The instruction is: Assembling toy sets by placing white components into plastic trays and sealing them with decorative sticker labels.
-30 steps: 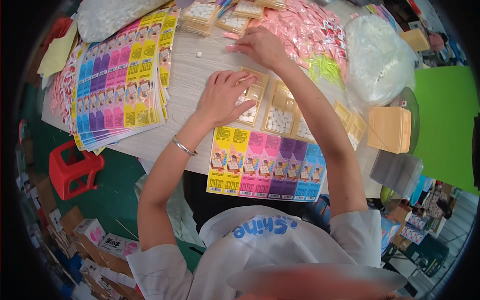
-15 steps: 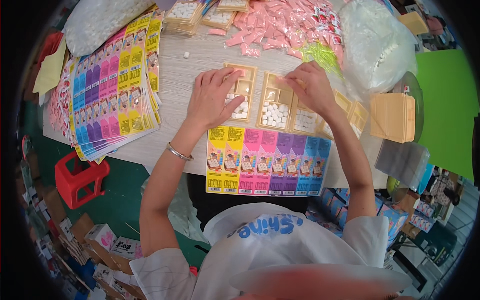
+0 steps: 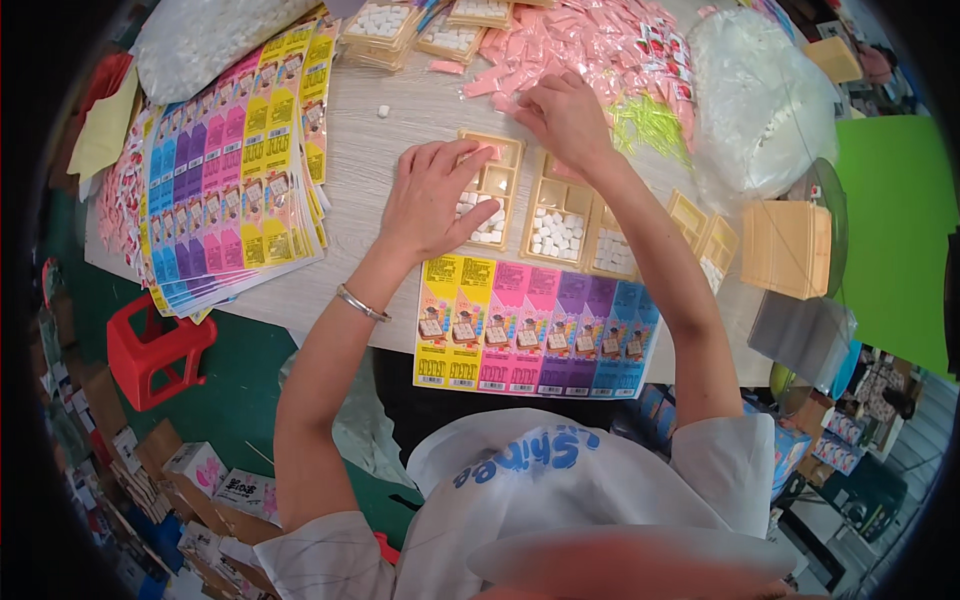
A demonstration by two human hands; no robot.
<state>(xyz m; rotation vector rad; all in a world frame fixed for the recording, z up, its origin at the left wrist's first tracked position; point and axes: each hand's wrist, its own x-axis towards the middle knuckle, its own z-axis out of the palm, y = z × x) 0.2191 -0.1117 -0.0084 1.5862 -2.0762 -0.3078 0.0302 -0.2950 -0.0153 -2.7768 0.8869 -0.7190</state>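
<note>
The left hand (image 3: pixel 432 200) lies flat, fingers spread, pinning the tan plastic compartment tray (image 3: pixel 488 195) at desk (image 3: pixel 375 150) centre. The right hand (image 3: pixel 565 112), fingers curled together, picks among pink sachets (image 3: pixel 560 50) at twelve o'clock. Best keep that tray pressed steady.

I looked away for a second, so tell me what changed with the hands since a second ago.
The right hand drew back from the pink packets to the trays, then reached out to the packets again. The left hand stayed flat on the tan tray. The coloured card sheet at the table's edge has not moved.
</note>
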